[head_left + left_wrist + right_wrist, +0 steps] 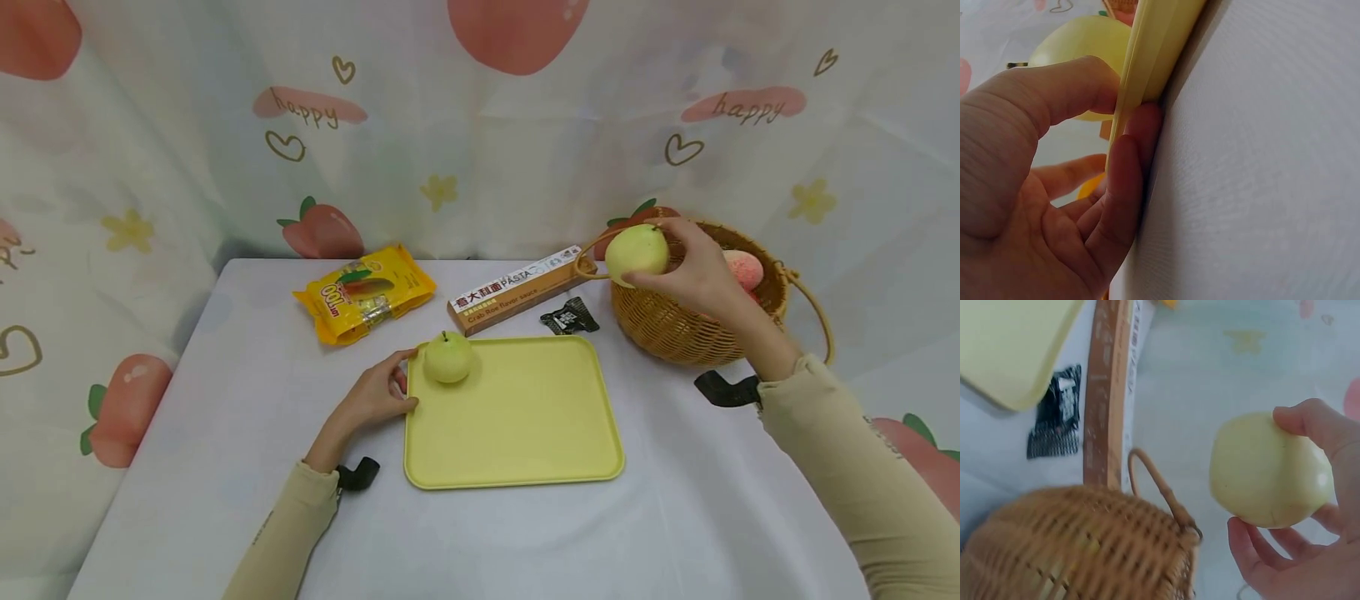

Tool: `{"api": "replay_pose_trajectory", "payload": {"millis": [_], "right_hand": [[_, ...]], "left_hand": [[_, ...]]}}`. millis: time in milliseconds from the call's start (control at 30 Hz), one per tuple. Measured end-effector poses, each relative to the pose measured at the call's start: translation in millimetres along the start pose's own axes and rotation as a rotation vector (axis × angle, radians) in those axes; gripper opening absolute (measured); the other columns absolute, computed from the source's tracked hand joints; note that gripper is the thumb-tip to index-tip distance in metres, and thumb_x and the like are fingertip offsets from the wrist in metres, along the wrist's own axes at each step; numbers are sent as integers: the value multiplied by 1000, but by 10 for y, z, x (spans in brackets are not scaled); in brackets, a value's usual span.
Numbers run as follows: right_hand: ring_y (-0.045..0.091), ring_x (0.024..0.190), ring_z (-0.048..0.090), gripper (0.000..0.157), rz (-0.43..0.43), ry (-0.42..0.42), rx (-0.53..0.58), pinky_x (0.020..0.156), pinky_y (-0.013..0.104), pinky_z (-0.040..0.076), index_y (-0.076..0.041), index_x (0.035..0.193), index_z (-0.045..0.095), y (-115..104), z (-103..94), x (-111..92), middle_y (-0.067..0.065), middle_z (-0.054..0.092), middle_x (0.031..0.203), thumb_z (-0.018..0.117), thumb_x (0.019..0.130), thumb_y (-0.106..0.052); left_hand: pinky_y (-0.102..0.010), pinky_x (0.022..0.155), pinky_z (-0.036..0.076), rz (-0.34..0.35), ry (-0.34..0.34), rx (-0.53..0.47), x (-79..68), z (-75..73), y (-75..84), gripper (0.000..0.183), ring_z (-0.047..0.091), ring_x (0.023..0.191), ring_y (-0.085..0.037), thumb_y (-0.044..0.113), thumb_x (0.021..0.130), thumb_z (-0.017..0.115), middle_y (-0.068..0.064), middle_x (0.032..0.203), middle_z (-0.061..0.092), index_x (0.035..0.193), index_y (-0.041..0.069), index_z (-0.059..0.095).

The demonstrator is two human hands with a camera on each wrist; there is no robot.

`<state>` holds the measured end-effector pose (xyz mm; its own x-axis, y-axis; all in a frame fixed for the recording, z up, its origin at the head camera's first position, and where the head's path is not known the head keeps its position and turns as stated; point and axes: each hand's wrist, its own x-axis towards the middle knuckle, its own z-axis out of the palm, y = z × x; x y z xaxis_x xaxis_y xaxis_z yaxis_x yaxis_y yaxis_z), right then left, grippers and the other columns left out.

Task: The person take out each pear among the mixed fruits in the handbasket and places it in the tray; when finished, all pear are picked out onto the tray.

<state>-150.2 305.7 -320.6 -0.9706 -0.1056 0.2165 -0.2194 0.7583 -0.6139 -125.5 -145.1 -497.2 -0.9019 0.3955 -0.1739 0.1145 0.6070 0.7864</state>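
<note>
My right hand (701, 271) grips a pale green pear (636, 252) between thumb and fingers, up over the left rim of a wicker basket (663, 329). In the right wrist view this pear (1266, 469) is beside the basket's loop handle, with the thumb on one side and fingertips on the other. My left hand (372, 392) holds the left edge of a yellow tray (517, 425). The left wrist view has the thumb on the tray's rim (1132, 69) and fingers curled against its underside. A second pear (447, 358) sits upright in the tray's upper left corner.
Inside the basket lies a pinkish round fruit (744, 270). Behind the tray are a yellow candy bag (367, 292), a long pasta box (517, 292) and a small black wrapped packet (570, 317). A printed curtain (465, 125) hangs along the table's back edge.
</note>
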Motion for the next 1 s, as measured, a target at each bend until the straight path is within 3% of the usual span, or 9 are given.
{"api": "replay_pose_trajectory", "payload": {"millis": [100,267,367,633,1000], "right_hand": [[28,101,51,69,-63,2,-9,72,14,39,0,132,53,-29,160,-34,16,56,120,86,73,-18],[27,102,49,72,-150,-25,42,83,40,44,-2,134,54,-45,491,-75,17,55,119,86,70,-12],[31,106,52,76,-149,-75,74,85,50,47,0,137,51,-52,695,-100,20,52,124,86,72,-12],[37,106,57,78,-125,-206,143,84,49,53,2,139,48,-97,1225,-137,22,48,127,86,73,-13],[31,106,54,76,-204,-250,201,87,46,52,2,137,51,-145,1789,-216,19,53,122,87,72,-13]], "left_hand": [[-29,60,48,5,3,-13,6,2,1,79,55,64,-16,10,76,78,-6,90,56,147,14,43],[-29,59,49,3,13,-29,9,8,25,76,55,64,-16,7,78,76,-7,92,56,147,11,44],[-28,59,49,10,27,-18,6,16,48,74,55,65,-15,6,79,74,-7,93,57,146,8,44],[-27,56,47,-12,66,7,13,40,100,69,54,62,-14,5,80,71,-8,91,58,144,4,47],[-27,57,45,3,106,4,-22,84,113,68,53,61,-14,3,78,69,-8,88,61,143,2,50]]}}
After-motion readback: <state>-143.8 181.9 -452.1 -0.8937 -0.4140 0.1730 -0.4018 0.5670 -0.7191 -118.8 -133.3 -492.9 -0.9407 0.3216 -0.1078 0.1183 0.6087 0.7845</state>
